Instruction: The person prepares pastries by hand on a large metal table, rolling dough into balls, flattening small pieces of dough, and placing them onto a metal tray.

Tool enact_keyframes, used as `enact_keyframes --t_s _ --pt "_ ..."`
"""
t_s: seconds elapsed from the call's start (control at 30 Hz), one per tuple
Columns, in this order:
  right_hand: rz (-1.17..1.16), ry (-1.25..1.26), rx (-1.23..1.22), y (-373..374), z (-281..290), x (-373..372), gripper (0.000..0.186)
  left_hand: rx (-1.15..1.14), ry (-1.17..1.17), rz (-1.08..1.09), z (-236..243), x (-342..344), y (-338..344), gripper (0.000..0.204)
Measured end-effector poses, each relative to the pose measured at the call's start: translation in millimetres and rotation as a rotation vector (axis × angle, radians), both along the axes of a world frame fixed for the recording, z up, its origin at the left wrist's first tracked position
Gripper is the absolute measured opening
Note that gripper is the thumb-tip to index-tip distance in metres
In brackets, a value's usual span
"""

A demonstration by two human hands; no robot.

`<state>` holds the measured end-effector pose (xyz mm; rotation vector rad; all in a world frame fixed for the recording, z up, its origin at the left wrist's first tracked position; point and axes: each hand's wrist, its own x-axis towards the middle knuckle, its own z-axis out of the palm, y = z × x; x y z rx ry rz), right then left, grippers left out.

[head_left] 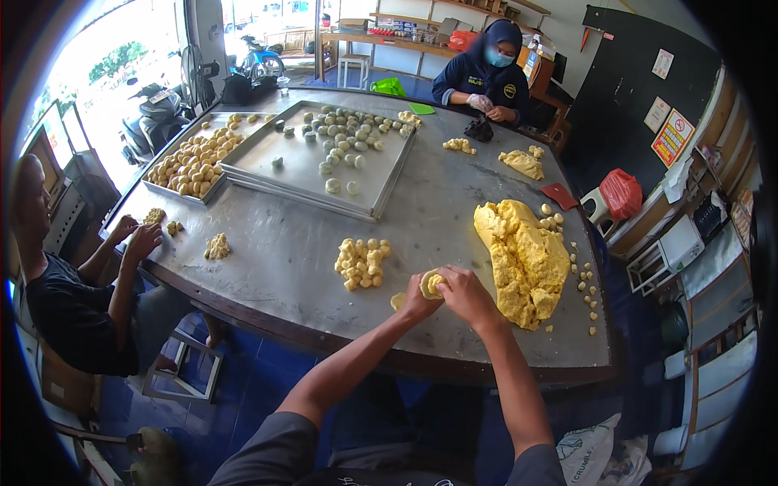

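Over the near edge of the metal table, my left hand (418, 304) and my right hand (468, 296) meet around a flattened piece of pale dough (428, 287) with yellow filling on it. The left fingers curl under and around the dough; the right fingers press together at its top. Another flat pale piece of dough (397, 301) lies on the table beside my left hand. To the left of both hands sits a cluster of small dough balls (361, 264). A large crumbly yellow mass (525, 263) rests just right of my right hand.
Stacked metal trays (381, 212) hold grey-green balls; another tray (212, 191) is full of yellowish balls. Small balls (589, 290) line the right edge. Co-workers sit at the left (77, 300) and far side (478, 77). A small stool (185, 368) stands at the lower left.
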<state>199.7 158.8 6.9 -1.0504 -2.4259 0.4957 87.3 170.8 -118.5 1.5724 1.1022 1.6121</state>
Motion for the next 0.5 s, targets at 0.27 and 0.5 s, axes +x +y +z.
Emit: enact_keyframes --t_s 0.27,0.5 --pt "-0.090 0.127 0.033 6.3 12.7 17.9 0.021 -0.007 -0.008 0.037 -3.2 5.6 5.3 0.012" --pt "-0.025 0.153 -0.060 9.0 3.9 25.5 0.028 -0.011 0.116 0.054 15.4 2.0 -2.4 0.013"
